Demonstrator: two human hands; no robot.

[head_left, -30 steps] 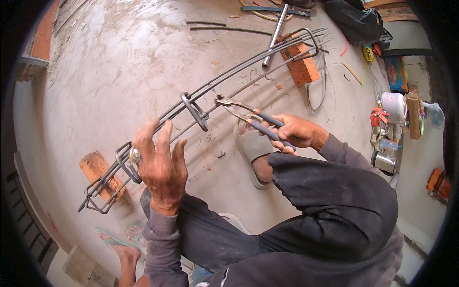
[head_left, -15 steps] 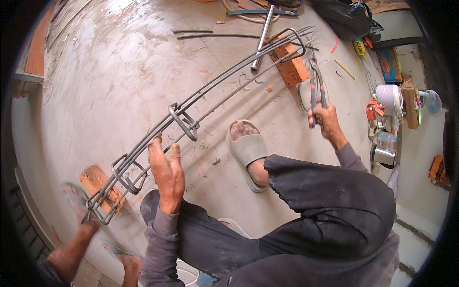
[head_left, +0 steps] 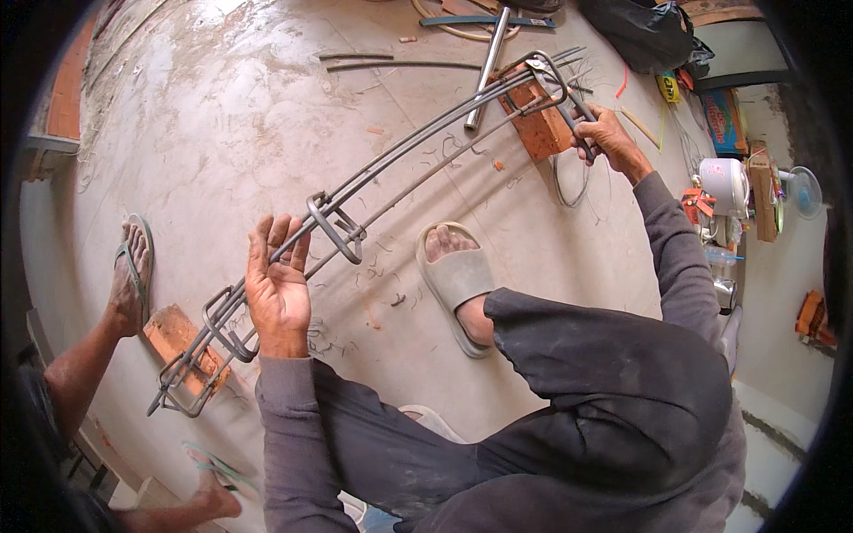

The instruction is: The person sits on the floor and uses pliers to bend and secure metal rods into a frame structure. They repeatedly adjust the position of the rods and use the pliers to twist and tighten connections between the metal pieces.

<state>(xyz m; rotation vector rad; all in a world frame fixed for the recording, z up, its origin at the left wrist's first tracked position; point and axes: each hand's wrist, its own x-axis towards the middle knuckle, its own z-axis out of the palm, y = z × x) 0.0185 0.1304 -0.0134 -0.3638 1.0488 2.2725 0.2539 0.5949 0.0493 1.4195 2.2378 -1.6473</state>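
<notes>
A long cage of steel rebar (head_left: 391,174) with bent stirrups slants across the floor, its ends resting on two bricks. My left hand (head_left: 283,298) is at its lower left part, palm up, fingers stretched out and apart against the bars. My right hand (head_left: 608,142) grips the dark handles of a pair of pincers (head_left: 567,108). Their metal head is at the end stirrup (head_left: 533,107) over the far-right brick (head_left: 544,126); whether the jaws pinch a wire there cannot be made out. The other brick (head_left: 171,330) lies under the near-left end.
Cut wire bits (head_left: 378,266) litter the floor near my sandalled foot (head_left: 458,266). Beyond the cage lie a metal tube (head_left: 489,71) and loose rods (head_left: 400,64). A loop of wire (head_left: 569,191) lies by the far brick. Another person's sandalled foot (head_left: 133,275) is at the left.
My right hand has moved the pincers up and left onto the cage's far end. My left hand has shifted left with its palm turned up. The other person's foot has moved back from the brick.
</notes>
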